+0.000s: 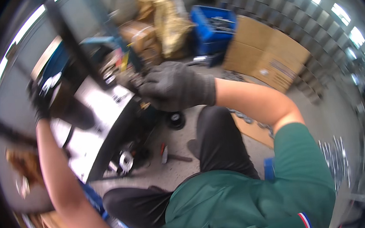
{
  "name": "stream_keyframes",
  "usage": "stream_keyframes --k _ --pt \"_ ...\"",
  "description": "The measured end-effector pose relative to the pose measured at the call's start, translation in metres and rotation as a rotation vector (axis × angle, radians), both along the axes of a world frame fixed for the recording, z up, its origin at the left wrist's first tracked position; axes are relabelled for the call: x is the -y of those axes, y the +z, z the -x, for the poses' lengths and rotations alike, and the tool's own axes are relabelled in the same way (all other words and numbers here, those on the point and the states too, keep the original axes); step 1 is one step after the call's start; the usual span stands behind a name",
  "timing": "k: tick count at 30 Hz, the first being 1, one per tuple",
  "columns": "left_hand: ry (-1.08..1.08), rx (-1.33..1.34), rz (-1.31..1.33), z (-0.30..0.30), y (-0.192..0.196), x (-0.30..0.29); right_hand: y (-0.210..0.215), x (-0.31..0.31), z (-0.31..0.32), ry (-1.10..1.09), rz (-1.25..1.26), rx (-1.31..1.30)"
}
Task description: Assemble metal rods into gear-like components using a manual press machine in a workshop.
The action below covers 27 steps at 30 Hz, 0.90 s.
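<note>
Grey knit glove on my right hand (175, 86), fingers curled shut over a small metal part (133, 81) at the edge of the steel bench (100, 121). My left hand (40, 98) is up by a dark bar (74, 45); blur hides its grip. That bar runs diagonally, upper left to lower right. I judge it mid-job: part seated, not finished.

Gloved right hand (175, 86) grips dark metal part (129, 79) at twelve o'clock; gloved left hand (40, 98) grasps blurred bar (6, 133) at nine o'clock.
</note>
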<state>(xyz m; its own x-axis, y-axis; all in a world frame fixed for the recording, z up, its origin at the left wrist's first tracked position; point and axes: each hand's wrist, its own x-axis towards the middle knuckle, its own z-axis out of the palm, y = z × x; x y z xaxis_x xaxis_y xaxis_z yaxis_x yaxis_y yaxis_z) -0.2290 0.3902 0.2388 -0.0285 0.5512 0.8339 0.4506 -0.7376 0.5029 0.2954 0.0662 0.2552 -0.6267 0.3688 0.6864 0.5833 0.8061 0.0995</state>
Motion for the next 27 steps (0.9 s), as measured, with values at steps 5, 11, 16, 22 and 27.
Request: stream_keyframes --k 5,11,16,22,27 --pt "0.263 -0.074 0.176 -0.056 0.038 0.038 -0.050 -0.065 0.079 0.145 0.136 -0.116" --pt "0.585 -0.256 0.351 -0.091 0.057 0.072 -0.154 -0.126 0.107 -0.086 0.461 -0.192" --pt "0.621 -0.262 0.414 -0.095 0.057 0.076 -0.179 -0.157 0.123 -0.267 0.395 -0.245" --pt "0.555 -0.144 0.430 -0.093 0.055 0.079 -0.189 -0.167 0.145 -0.354 0.302 -0.181" --pt "0.427 -0.073 0.293 -0.103 0.056 0.085 -0.192 -0.151 0.190 -0.138 0.267 -0.152"
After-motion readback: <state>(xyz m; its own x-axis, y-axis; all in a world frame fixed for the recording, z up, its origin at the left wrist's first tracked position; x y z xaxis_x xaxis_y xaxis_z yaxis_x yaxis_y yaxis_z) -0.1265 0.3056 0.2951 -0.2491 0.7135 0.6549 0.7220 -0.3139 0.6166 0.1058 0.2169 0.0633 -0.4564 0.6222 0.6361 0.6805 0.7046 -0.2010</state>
